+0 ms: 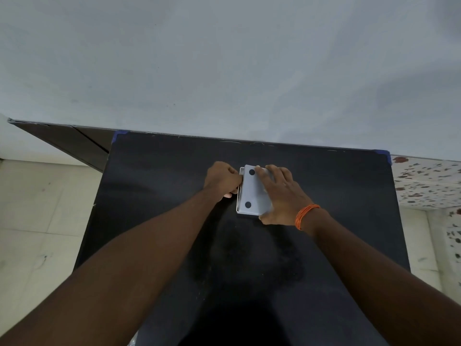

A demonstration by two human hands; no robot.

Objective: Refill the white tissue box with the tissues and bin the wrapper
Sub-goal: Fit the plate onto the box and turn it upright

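The white tissue box lies upside down near the far middle of the black table. Its flat bottom panel faces up and shows two dark round pads, and the panel sits slightly raised inside the box rim. My left hand is curled against the box's left edge, fingers gripping that side. My right hand lies flat over the right half of the panel, thumb hooked under the near right corner. An orange thread band circles my right wrist. No tissues or wrapper are visible.
A pale wall rises behind the table, whose far corners carry blue tape. A dark board leans at the left rear. Pale floor tiles lie to the left, speckled tiles to the right.
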